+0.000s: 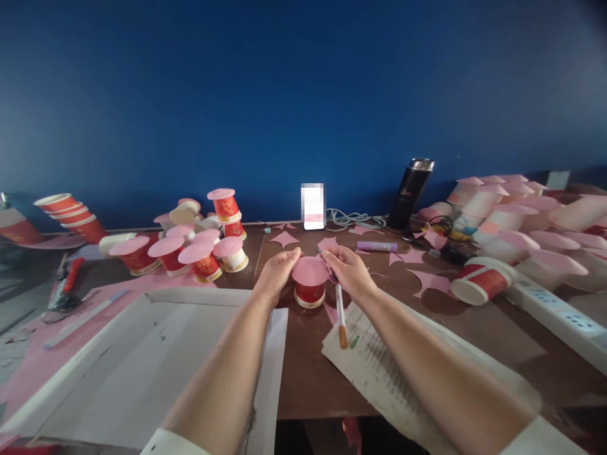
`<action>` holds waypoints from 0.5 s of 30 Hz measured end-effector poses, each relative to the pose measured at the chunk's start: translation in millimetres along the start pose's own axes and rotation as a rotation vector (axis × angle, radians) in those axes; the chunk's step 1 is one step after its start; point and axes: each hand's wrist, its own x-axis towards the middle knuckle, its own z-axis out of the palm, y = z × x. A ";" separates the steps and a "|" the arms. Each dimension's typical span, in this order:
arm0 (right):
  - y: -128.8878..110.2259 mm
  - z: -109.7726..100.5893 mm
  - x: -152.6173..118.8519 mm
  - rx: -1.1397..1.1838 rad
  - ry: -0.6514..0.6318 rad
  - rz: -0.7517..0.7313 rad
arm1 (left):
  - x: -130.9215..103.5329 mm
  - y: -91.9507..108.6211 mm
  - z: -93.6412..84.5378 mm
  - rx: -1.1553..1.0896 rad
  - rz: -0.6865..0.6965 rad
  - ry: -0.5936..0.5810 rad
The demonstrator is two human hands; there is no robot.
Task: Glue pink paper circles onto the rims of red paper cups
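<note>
A red paper cup (pixel 310 296) stands upside down between my hands, with a round pink paper disc (pixel 310 270) on top, wider than the cup. At the disc's left edge, my left hand (pixel 275 275) is closed, thumb and finger pressed together; what they pinch is hidden. My right hand (pixel 349 273) is closed at the disc's right edge, a small dark tip showing at its fingers. A white stick with a brown end (pixel 340 316) slants down from below that hand; whether the hand holds it I cannot tell.
Disc-topped cups (pixel 199 253) stand left; more pink-topped cups (pixel 516 221) crowd the right. Around lie pink scraps (pixel 429 282), a purple tube (pixel 377 246), a tilted black flask (pixel 411 193), a power strip (pixel 559 319), a printed sheet (pixel 374 354) and a shallow white box (pixel 156 354).
</note>
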 end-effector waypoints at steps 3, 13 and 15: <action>-2.7 -4.2 -0.5 -0.003 0.022 0.019 | -3.2 10.2 -9.6 0.114 0.054 -0.020; -9.3 -11.1 -4.9 0.050 0.004 0.117 | -15.0 27.6 -28.6 0.391 0.107 -0.376; -2.3 -11.8 -2.5 0.015 0.010 0.095 | -13.2 23.8 -23.9 0.418 0.127 -0.421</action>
